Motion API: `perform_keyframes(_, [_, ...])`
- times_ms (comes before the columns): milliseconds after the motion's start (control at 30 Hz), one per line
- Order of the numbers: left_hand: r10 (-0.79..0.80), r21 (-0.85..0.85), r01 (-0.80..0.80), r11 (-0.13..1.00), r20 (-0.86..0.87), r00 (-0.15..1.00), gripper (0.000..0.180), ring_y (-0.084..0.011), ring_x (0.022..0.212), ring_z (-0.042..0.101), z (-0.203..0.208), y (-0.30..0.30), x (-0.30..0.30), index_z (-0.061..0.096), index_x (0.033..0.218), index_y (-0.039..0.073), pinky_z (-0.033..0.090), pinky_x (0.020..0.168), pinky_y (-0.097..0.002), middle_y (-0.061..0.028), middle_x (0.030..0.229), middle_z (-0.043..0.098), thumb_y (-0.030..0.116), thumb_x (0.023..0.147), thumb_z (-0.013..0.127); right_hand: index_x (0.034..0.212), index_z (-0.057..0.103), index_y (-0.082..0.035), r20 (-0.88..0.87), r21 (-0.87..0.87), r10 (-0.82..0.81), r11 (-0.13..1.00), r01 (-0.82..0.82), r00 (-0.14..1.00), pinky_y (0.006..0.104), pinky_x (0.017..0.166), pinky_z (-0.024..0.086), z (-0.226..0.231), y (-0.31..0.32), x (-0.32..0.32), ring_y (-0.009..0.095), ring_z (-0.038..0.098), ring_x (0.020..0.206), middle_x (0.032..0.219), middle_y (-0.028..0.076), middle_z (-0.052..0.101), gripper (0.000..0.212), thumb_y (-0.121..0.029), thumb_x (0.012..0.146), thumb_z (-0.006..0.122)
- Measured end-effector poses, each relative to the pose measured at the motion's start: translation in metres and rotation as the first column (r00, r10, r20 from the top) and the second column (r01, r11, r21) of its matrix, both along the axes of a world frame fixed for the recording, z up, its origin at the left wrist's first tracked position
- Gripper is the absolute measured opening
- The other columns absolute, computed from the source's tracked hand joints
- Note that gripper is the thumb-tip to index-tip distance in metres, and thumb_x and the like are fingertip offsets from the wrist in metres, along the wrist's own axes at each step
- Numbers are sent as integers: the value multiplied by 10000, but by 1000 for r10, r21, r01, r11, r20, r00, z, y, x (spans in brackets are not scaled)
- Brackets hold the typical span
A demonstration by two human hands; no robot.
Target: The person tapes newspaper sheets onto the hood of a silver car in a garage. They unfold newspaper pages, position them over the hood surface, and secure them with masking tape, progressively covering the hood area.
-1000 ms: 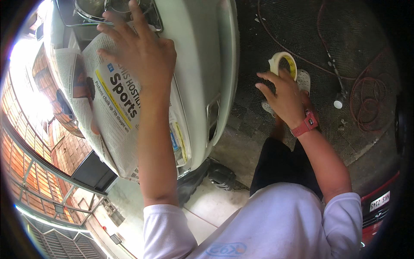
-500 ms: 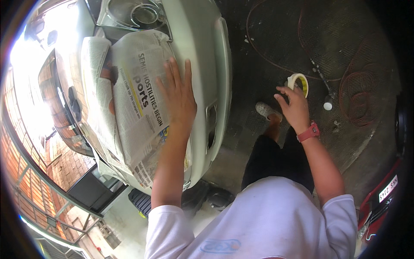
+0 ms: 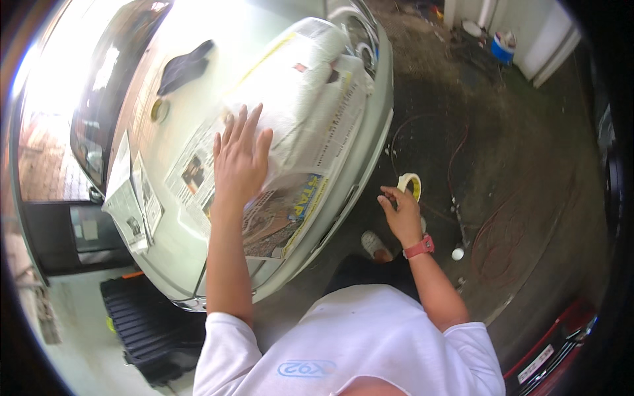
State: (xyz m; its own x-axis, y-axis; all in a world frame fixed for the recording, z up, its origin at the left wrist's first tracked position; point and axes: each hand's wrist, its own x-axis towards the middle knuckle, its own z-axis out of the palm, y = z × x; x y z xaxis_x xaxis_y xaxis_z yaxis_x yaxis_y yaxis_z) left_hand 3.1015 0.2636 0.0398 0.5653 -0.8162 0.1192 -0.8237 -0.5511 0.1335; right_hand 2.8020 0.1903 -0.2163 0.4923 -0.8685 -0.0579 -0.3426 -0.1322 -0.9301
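Note:
My left hand [image 3: 239, 162], its fingers spread, rests on or just above newspaper sheets [image 3: 284, 224] laid over the front of a pale car [image 3: 175, 261]; contact is hard to tell. A white, bulging sheet [image 3: 290, 79] lies beyond that hand toward the headlight [image 3: 360, 36]. In my right hand [image 3: 401, 216] is a roll of cream masking tape [image 3: 412, 183], held at the fingertips beside the bumper. A pink watch [image 3: 420, 247] is on that wrist.
On the hood lie a dark cloth [image 3: 185, 68], another tape roll [image 3: 159, 111] and folded newspaper [image 3: 135, 208]. A black ribbed case [image 3: 152, 330] stands at the lower left. A thin red hose [image 3: 492, 241] coils on the floor. A blue-and-white bucket [image 3: 503, 47] stands far right.
The view has swung, bringing more of the hood into sight. My left hand has moved from near the bumper edge inward over the newspaper. My right hand still holds the tape roll.

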Motion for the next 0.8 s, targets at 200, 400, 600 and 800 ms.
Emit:
perform_keyframes(200, [179,169,-203,965,146,973,680,-278,1751,168,-20,25,97,369,1779,345,19,1420,-577,-25,1876,284,622,1160,338,1269,818,-66,-48,-3,74,997,-74,996,452,935,586,18,23,-2,332,757,1025,1091,177,778,302,-238,1021,815])
perform_keyframes(400, [338,192,-384,903,234,912,750,-279,1754,149,-20,37,164,251,1812,334,-37,1400,-645,1,1891,227,690,1153,268,1577,482,-72,75,92,154,983,-160,985,403,911,583,28,2,7,242,710,950,1112,138,742,537,-81,1067,650])
perform_keyframes(600, [330,-323,-269,907,150,932,676,-374,1651,416,-7,-13,89,530,1673,105,289,1346,-579,-202,1721,528,452,1111,671,1752,91,-10,454,235,341,845,-480,823,350,1028,550,111,-73,33,204,708,1059,1177,120,741,836,-19,1074,581])
perform_keyframes(800, [-245,-420,-156,894,-749,615,270,-246,1223,734,-20,-62,-80,782,1260,14,588,1040,-400,-162,1326,771,72,996,799,1813,-61,-127,555,168,562,646,-744,613,305,925,580,178,-140,59,144,717,928,1194,151,789,988,-87,1130,651])
